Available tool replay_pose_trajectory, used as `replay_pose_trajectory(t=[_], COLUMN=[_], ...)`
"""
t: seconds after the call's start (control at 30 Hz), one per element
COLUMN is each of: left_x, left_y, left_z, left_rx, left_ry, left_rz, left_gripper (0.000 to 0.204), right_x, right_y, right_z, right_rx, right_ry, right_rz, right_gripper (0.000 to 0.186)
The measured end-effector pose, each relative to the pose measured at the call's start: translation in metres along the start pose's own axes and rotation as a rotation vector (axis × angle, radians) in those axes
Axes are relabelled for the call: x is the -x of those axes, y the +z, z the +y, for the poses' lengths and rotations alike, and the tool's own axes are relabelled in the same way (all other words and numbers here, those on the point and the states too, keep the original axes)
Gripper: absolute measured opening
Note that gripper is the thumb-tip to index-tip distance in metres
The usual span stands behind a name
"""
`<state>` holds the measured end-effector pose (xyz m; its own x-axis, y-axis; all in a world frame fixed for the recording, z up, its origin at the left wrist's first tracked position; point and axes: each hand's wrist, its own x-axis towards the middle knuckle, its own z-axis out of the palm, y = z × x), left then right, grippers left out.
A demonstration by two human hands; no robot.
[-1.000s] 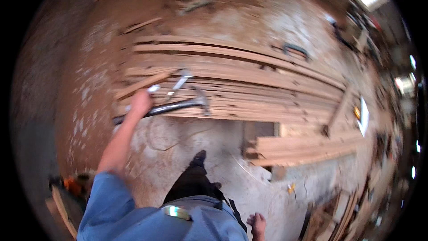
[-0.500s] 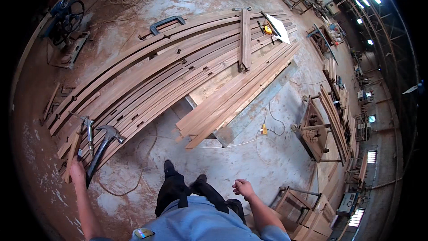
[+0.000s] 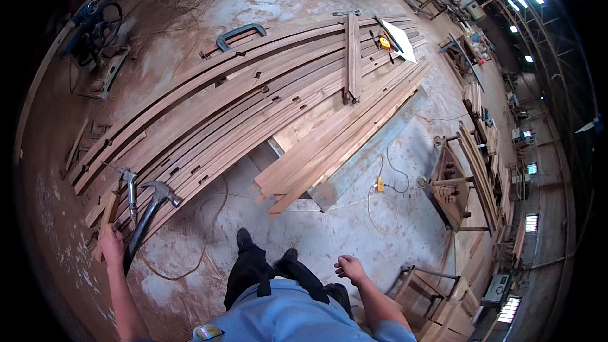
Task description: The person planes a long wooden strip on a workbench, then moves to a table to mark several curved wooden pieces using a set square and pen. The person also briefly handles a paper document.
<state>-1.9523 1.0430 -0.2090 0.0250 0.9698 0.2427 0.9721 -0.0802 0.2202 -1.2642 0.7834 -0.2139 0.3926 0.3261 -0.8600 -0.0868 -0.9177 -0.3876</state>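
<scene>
My left hand (image 3: pixel 112 247) is closed at the near left end of the boards, against a short wood piece (image 3: pixel 110 208). Whatever its fingers hold is hidden. Just right of it lie a metal air gun (image 3: pixel 132 196) and a claw hammer (image 3: pixel 149 216) with a dark handle, both resting across the board ends. Long, curved brown boards (image 3: pixel 234 88) with dark notches run side by side away to the upper right. My right hand (image 3: pixel 350 269) hangs over the floor beside my body, fingers curled, nothing visible in it.
Straight boards (image 3: pixel 342 133) lie on a bench to the right, with a short crosspiece (image 3: pixel 352 57) farther up. Beyond are a C-clamp (image 3: pixel 240 36), a yellow tape measure (image 3: pixel 384 43) and a white sheet (image 3: pixel 399 41). A wooden trolley (image 3: pixel 451 183) and floor cables (image 3: pixel 206 253) are nearby.
The view has shifted slightly, moving the scene a little right. My left hand has come closer around the short wood piece's end. My right hand stays curled at my side.
</scene>
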Motion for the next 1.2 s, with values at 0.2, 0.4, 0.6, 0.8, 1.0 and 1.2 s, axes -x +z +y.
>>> replay_pose_trajectory(t=[0.2, 0.4, 0.6, 0.8, 1.0, 1.2], left_x=[-0.039, -0.023, -0.034, -0.042, -0.051, -0.026], left_y=[-0.044, -0.036, -0.053, -0.096, -0.112, -0.010], left_z=[0.024, -0.026, 0.000, 0.004, 0.239, 0.511], left_rx=[0.071, -0.250, -0.357, -0.402, -0.105, 0.120], left_ry=[-0.372, -0.293, -0.096, -0.249, -0.215, 0.223], left_rz=[0.032, -0.403, -0.214, -0.126, -0.102, -0.250], left_gripper=[0.022, 0.036, 0.028, 0.024, 0.025, 0.025], right_x=[0.002, -0.002, -0.006, -0.016, -0.046, -0.086], right_y=[-0.005, -0.009, -0.029, -0.059, -0.085, -0.169], right_z=[-0.003, 0.001, 0.013, 0.027, 0.031, 0.037], right_rx=[0.006, -0.003, -0.035, -0.109, -0.167, -0.157], right_ry=[-0.005, -0.028, -0.024, -0.029, -0.078, -0.190], right_rz=[0.014, 0.010, 0.023, 0.016, -0.113, -0.122], right_gripper=[0.034, 0.034, 0.033, 0.035, 0.035, 0.036])
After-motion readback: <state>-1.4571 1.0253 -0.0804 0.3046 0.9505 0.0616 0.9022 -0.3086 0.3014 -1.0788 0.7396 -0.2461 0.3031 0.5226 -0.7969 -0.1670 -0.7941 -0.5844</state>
